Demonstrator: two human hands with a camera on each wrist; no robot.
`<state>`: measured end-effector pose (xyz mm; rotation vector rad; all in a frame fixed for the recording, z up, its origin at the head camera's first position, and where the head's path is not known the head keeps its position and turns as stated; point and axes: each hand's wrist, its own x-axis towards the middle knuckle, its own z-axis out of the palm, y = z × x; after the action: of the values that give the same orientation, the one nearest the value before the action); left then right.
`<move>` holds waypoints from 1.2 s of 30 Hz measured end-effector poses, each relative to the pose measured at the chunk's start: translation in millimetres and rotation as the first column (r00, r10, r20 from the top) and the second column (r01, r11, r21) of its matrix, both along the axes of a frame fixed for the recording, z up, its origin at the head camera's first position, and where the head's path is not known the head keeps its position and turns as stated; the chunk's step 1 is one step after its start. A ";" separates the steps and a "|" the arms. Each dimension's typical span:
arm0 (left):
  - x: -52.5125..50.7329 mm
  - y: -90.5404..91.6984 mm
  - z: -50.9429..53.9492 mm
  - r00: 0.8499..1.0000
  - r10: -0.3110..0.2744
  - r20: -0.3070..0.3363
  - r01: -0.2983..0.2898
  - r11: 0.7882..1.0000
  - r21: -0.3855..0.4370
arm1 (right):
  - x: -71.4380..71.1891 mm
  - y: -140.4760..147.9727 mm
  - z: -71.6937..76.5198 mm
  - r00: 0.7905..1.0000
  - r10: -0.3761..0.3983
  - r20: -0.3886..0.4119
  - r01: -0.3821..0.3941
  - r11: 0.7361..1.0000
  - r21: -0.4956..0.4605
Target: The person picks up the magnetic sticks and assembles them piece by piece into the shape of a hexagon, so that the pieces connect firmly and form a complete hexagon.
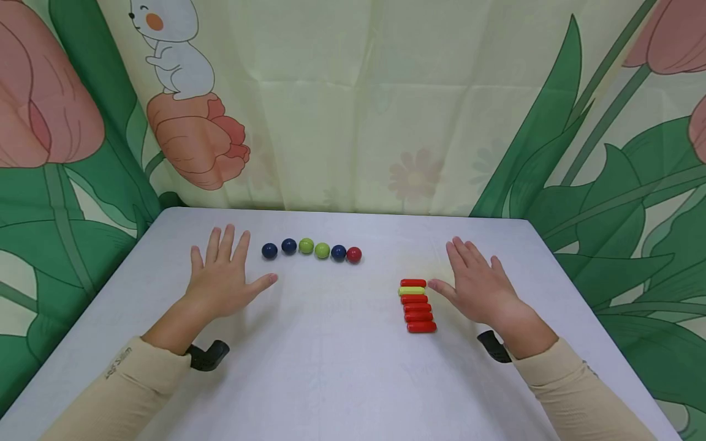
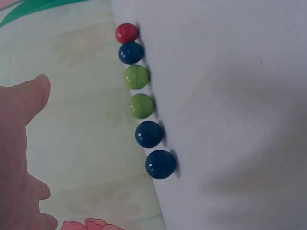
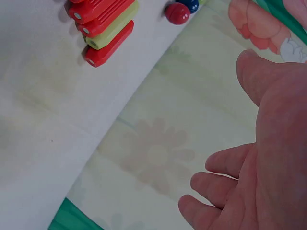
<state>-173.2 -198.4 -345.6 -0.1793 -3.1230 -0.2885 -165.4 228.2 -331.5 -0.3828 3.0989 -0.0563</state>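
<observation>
My left hand [image 1: 220, 280] is spread, palm down and holding nothing, left of a row of balls. The row runs from a dark blue ball [image 1: 269, 250] through blue and green ones to a red ball [image 1: 354, 255]. My right hand [image 1: 478, 283], fingers straight and empty, is just right of a column of short sticks: several red sticks [image 1: 418, 316] and one yellow-green stick [image 1: 411, 291], second from the back. In the left wrist view the fingers [image 2: 36, 96] are apart from the balls; in the right wrist view the hand [image 3: 268, 153] touches nothing.
The white-covered table [image 1: 331, 367] has its back edge just behind the balls. A curtain [image 1: 342, 122] printed with tulips, leaves and a white animal hangs behind and at both sides. Each wrist wears a black device, one on the left [image 1: 208, 356] and one on the right [image 1: 494, 346].
</observation>
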 end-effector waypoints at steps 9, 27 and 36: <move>-1.4 0.3 -2.3 1.000 -0.021 -0.019 0.021 0.999 0.028 | -5.6 0.8 -0.9 0.999 0.032 -0.006 -0.032 0.999 -0.028; -3.1 7.7 -26.1 0.986 -0.164 0.022 0.139 0.891 0.433 | -48.8 4.4 -40.2 0.987 0.056 0.148 -0.013 0.960 -0.279; -7.4 7.7 -56.2 0.983 -0.157 0.091 0.087 0.850 0.519 | -59.2 2.1 -54.6 0.972 0.021 0.234 0.059 0.941 -0.333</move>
<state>-180.6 -190.7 -401.8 -0.3648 -3.0158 -1.1610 -224.5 230.3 -386.2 -0.3235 2.8520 -0.5961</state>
